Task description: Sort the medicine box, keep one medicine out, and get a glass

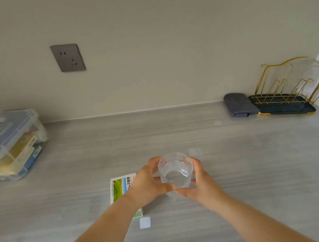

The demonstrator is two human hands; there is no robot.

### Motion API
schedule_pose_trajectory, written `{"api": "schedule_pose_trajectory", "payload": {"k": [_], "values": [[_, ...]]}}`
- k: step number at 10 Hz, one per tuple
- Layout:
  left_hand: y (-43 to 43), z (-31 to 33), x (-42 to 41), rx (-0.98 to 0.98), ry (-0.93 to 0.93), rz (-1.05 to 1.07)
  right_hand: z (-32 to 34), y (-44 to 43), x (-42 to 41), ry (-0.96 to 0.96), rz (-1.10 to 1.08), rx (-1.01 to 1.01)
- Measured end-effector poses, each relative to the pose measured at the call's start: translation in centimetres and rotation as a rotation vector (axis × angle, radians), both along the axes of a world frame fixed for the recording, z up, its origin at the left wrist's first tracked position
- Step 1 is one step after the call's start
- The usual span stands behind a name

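Observation:
A clear ribbed glass (175, 170) is upright in the middle of the grey counter, held from both sides. My left hand (146, 186) wraps its left side and my right hand (199, 183) cups its right side and base. Whether the glass touches the counter I cannot tell. A green and white medicine carton (119, 189) lies flat just left of the glass, partly hidden under my left wrist. The clear plastic medicine box (8, 146) with a closed bluish lid and dark handle stands at the far left, holding several cartons.
A gold wire rack on a dark tray (287, 103) stands at the back right, with a folded grey cloth (238, 104) beside it. A small white square sticker (145, 222) lies near the carton. A wall socket (67, 57) sits on the back wall.

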State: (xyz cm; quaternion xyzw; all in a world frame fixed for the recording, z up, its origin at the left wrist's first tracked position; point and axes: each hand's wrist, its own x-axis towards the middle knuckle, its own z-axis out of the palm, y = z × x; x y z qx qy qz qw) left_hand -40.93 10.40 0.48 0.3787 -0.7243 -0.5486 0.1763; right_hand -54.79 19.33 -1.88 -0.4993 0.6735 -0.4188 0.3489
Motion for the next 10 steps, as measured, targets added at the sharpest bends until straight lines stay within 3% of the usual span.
{"api": "schedule_pose_trajectory", "payload": {"k": [7, 9, 10], "values": [[-0.3, -2.1, 0.7, 0.057, -0.092, -0.025, -2.5, -0.6, 0.5, -0.03, -0.014, 0.083], [0.5, -2.5, 1.5, 0.014, -0.16, 0.031, -2.7, -0.3, 0.6, 0.033, -0.029, 0.093], [2.5, -2.5, 2.6, -0.074, -0.256, 0.109, -2.9, 1.0, 0.9, 0.166, -0.102, 0.118]]}}
